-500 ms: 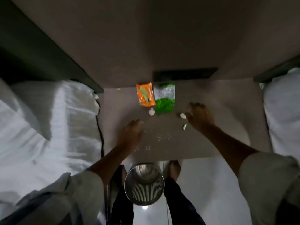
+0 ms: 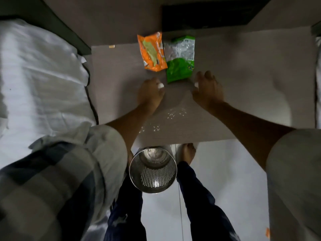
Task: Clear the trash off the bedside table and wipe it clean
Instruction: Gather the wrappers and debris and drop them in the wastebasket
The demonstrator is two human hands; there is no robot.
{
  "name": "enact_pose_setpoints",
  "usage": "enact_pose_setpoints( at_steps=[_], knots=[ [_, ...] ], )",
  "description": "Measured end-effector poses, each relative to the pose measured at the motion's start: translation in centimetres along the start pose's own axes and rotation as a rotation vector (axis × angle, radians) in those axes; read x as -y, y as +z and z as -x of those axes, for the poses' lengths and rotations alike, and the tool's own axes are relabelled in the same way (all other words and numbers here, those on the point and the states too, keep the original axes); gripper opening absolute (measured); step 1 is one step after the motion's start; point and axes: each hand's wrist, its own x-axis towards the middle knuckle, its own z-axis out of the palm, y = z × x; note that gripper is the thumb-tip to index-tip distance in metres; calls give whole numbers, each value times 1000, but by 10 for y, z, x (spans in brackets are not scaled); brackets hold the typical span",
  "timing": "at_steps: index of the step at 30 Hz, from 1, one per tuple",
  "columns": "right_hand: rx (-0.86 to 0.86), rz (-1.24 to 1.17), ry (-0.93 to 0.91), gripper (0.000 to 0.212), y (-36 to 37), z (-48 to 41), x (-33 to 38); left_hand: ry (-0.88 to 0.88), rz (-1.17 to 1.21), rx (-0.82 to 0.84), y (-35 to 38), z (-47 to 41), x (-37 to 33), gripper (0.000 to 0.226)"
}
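Note:
An orange snack wrapper and a green-and-clear wrapper lie side by side at the back of the grey bedside table. My left hand pinches a small white paper scrap just below the orange wrapper. My right hand holds another white scrap beside the green wrapper's lower right corner. White crumbs are scattered near the table's front edge.
A perforated metal waste bin stands on the floor below the table's front edge, between my feet. White bedding lies to the left and more at the far right. A dark recess sits behind the table. A small tan scrap lies at the back left.
Both hands moved forward toward the wrappers. The left hand picked up the white scrap below the orange wrapper; the right hand closed on a scrap. The loose scraps no longer lie on the table.

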Motion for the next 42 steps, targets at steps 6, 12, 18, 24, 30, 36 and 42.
enact_pose_setpoints(
  at_steps=[6, 12, 18, 24, 30, 36, 42],
  knots=[
    [52, -246, -181, 33, 39, 115, 40, 46, 142, 113, 3, 132, 56, 20],
    [281, -192, -93, 21, 103, 203, 52, -44, -25, 361, 36, 227, 111, 42],
    [405, -292, -29, 27, 120, 218, 49, -20, -31, 440, 48, 235, 120, 45],
    [68, -316, 79, 26, 80, 163, 33, 36, 42, 197, 16, 183, 112, 29],
    [-178, -453, 452, 20, 34, 75, -5, 113, -81, 63, -39, 80, 102, 25],
    [-194, -421, 540, 32, 29, 49, -15, 100, -114, -30, -69, 7, 68, 29],
    [-214, -541, 419, 36, 26, -2, 8, -53, 152, -59, -48, -36, 14, 61]
  ],
)
